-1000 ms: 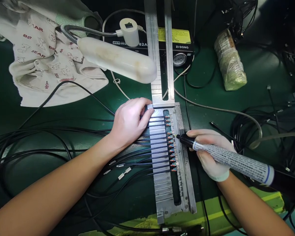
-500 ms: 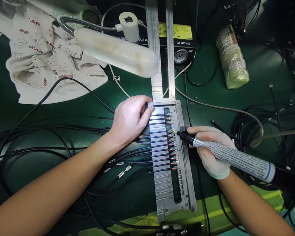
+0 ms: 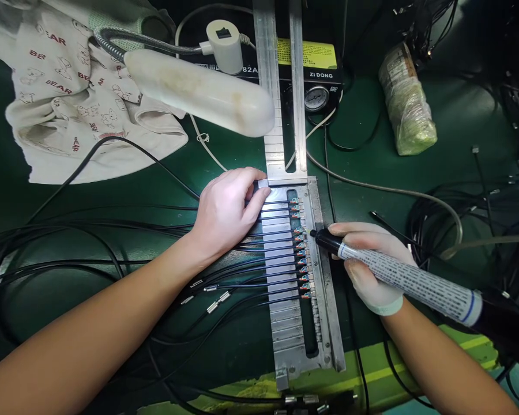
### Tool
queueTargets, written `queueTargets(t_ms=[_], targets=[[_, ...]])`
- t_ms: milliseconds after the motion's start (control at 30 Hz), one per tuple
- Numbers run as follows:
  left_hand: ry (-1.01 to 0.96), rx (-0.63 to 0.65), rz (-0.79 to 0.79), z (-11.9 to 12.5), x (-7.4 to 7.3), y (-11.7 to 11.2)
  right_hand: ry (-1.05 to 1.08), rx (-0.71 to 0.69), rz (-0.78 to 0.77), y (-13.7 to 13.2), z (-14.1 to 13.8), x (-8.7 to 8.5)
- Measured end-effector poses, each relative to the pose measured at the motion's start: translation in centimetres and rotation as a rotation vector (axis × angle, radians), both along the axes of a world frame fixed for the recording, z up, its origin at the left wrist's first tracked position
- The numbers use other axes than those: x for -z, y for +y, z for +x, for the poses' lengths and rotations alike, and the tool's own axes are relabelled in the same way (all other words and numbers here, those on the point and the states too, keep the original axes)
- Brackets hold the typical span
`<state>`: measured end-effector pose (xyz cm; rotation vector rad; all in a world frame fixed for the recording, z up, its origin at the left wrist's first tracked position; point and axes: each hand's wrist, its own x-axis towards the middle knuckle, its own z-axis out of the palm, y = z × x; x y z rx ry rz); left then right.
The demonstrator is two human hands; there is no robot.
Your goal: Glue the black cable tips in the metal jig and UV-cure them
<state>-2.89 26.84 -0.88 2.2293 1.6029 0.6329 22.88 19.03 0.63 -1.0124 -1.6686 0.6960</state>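
My left hand [image 3: 225,210] is bare and has its thumb and index finger closed on the upper left corner of a slotted metal jig [image 3: 285,334]. Several thin black cables [image 3: 281,254] lie across the jig in its grooves, their stripped ends with small coloured wires and connectors [image 3: 303,261] lined up beside the slot. In a pale glove, my right hand [image 3: 374,259] is closed around a thick pen-shaped tool [image 3: 409,282] with a printed white-grey barrel and black nose. The nose points left at the connectors; whether its fine tip touches one I cannot tell.
A white lamp [image 3: 199,92] on a bendable neck hangs over the upper middle. Behind it stand a black box with a gauge [image 3: 316,98] and a metal rail [image 3: 300,86]. A printed cloth [image 3: 99,109], a wrapped bundle [image 3: 409,104] and coiled cables [image 3: 436,213] lie around.
The whole view has shifted very slightly. Both hands, the jig and the pen-shaped tool keep nearly the same places relative to each other.
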Motion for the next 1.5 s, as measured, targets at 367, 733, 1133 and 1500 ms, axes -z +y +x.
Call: queueTargets(t_ms=[367,733,1133,1500], targets=[[-0.001,-0.003,0.002,0.04,-0.05,-0.07,-0.015,-0.009,0.011,0.01,0.05,0.04],[-0.006,-0.005,-0.007,0.07,-0.06,-0.02,0.02,-0.025,0.019,-0.17,0.23,0.19],[-0.009,0.0,-0.006,0.05,-0.07,0.0,0.019,-0.016,0.017,-0.18,0.25,0.21],[-0.012,-0.006,0.003,-0.01,0.1,-0.01,0.027,-0.008,-0.007,-0.16,0.1,0.31]])
